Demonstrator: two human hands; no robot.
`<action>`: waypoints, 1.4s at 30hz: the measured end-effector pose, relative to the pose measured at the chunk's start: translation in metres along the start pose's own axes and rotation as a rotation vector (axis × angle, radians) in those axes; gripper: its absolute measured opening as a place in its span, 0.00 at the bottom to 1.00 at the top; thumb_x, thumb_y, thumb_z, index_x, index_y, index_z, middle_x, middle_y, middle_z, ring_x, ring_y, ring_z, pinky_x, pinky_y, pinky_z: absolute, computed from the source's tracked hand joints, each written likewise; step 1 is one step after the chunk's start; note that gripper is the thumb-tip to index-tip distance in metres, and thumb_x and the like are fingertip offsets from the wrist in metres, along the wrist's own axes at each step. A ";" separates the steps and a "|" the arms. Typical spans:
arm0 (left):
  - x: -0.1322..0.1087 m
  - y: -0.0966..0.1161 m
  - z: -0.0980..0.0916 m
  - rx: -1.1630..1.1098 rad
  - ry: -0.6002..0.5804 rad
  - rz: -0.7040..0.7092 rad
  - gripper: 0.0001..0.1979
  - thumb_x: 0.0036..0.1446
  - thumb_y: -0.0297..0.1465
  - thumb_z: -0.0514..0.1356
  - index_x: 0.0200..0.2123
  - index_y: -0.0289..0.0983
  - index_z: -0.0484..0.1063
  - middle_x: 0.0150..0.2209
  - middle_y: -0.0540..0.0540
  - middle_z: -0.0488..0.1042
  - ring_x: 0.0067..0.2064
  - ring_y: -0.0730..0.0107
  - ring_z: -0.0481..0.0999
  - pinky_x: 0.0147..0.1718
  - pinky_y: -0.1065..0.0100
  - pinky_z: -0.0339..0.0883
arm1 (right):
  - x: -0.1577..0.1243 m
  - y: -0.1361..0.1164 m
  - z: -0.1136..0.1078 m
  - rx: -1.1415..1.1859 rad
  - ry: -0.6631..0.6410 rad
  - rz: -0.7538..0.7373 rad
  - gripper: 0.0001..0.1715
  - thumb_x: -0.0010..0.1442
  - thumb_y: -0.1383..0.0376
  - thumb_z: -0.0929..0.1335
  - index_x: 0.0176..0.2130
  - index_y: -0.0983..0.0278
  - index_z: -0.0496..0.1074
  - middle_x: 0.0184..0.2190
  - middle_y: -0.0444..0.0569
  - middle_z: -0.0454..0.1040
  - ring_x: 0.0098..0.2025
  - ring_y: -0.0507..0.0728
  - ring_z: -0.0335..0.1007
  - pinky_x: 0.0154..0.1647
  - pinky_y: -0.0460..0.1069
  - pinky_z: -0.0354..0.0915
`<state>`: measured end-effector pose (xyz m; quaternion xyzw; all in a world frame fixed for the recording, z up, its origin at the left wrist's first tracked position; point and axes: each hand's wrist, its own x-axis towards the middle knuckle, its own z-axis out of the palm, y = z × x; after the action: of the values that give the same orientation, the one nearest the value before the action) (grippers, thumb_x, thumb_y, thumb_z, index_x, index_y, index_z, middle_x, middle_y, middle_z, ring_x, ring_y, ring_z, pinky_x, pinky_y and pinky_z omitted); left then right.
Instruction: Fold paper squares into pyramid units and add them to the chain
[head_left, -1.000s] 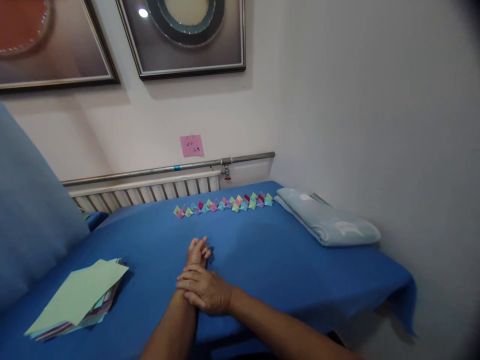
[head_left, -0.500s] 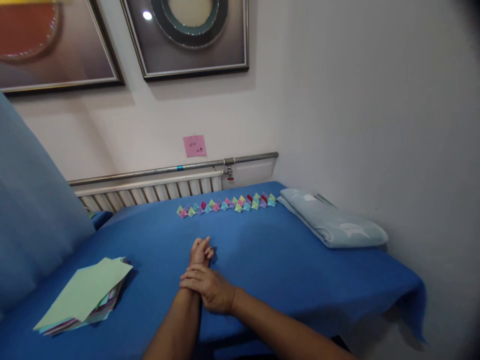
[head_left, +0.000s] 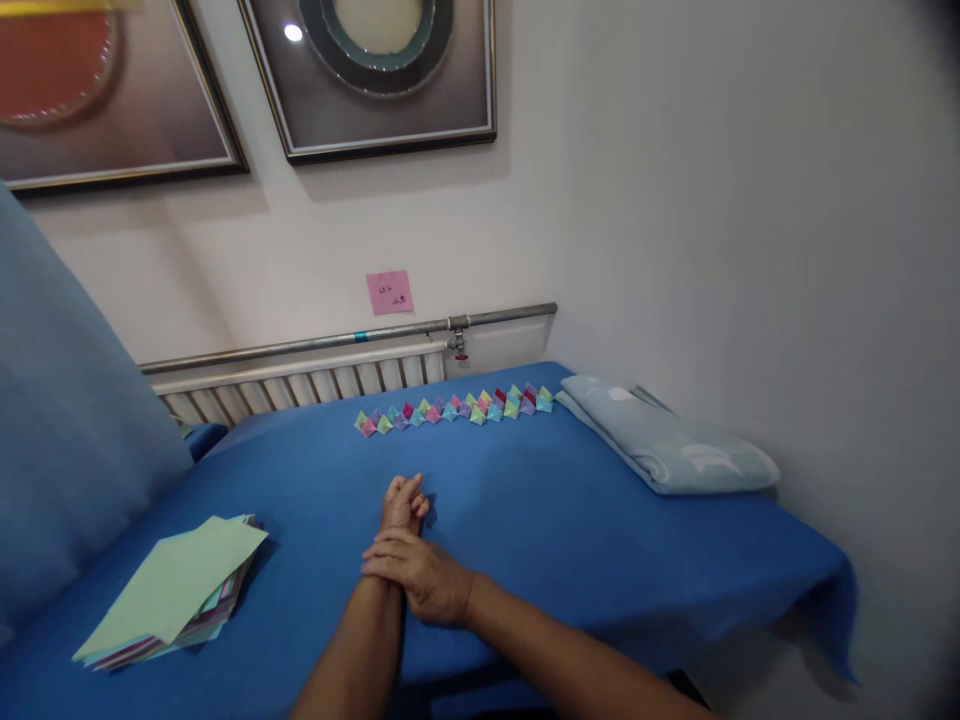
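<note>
My left hand (head_left: 404,504) rests palm up on the blue cloth, its fingers loosely curled and apart with nothing in them. Across its wrist lies my right hand (head_left: 427,577), whose fingers wrap round the left wrist (head_left: 390,560). Beyond both hands, a zigzag row of small folded paper pieces (head_left: 454,409) in several colours stretches along the far part of the table. To the left sits a stack of coloured paper sheets (head_left: 172,575), pale green on top. Neither hand touches any paper.
A blue cloth (head_left: 525,530) covers the table. On its right lies a folded light-blue blanket (head_left: 667,440) by the wall. A blue curtain (head_left: 67,430) hangs at left. Behind are a white radiator (head_left: 315,382), a pipe (head_left: 300,346), a pink note (head_left: 389,292) and framed pictures (head_left: 390,145).
Both hands keep the same pose, right hand on the left wrist. The whole view has shifted very slightly; the papers and folded pieces stay in place.
</note>
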<state>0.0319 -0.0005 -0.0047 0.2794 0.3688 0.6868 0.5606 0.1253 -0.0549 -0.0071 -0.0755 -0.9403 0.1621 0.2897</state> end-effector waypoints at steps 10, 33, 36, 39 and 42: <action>0.000 -0.001 -0.001 0.018 -0.005 -0.004 0.14 0.61 0.28 0.59 0.23 0.35 0.61 0.18 0.61 0.52 0.16 0.84 0.49 0.14 0.78 0.48 | 0.000 -0.002 -0.001 -0.010 0.030 0.008 0.28 0.56 0.76 0.59 0.55 0.68 0.69 0.55 0.54 0.70 0.61 0.57 0.57 0.61 0.55 0.60; -0.002 0.001 0.001 0.035 -0.005 -0.002 0.32 0.36 0.37 0.73 0.21 0.40 0.47 0.15 0.64 0.47 0.15 0.86 0.49 0.15 0.78 0.45 | 0.000 -0.001 -0.001 0.008 0.039 -0.021 0.31 0.51 0.76 0.60 0.54 0.71 0.69 0.54 0.56 0.71 0.60 0.57 0.57 0.62 0.55 0.58; -0.002 0.000 0.001 0.031 -0.006 0.003 0.30 0.38 0.36 0.72 0.21 0.39 0.48 0.16 0.63 0.48 0.15 0.85 0.50 0.15 0.78 0.45 | 0.000 -0.001 -0.001 0.017 0.043 -0.008 0.32 0.51 0.77 0.60 0.54 0.70 0.69 0.54 0.56 0.71 0.60 0.58 0.57 0.61 0.56 0.59; -0.001 -0.001 0.000 0.029 -0.005 0.010 0.26 0.46 0.34 0.69 0.21 0.39 0.49 0.17 0.63 0.47 0.16 0.85 0.49 0.15 0.78 0.45 | 0.000 -0.002 -0.001 0.027 0.031 -0.002 0.32 0.51 0.77 0.60 0.55 0.69 0.69 0.54 0.55 0.71 0.60 0.58 0.58 0.61 0.57 0.60; 0.000 -0.001 -0.001 0.028 -0.005 0.010 0.25 0.47 0.33 0.69 0.20 0.38 0.50 0.17 0.62 0.47 0.16 0.85 0.49 0.15 0.78 0.45 | 0.000 -0.002 -0.002 0.036 0.050 -0.008 0.30 0.52 0.76 0.60 0.54 0.70 0.69 0.54 0.56 0.71 0.60 0.58 0.58 0.61 0.56 0.59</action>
<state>0.0320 -0.0007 -0.0065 0.2909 0.3757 0.6834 0.5542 0.1259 -0.0565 -0.0047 -0.0706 -0.9298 0.1761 0.3153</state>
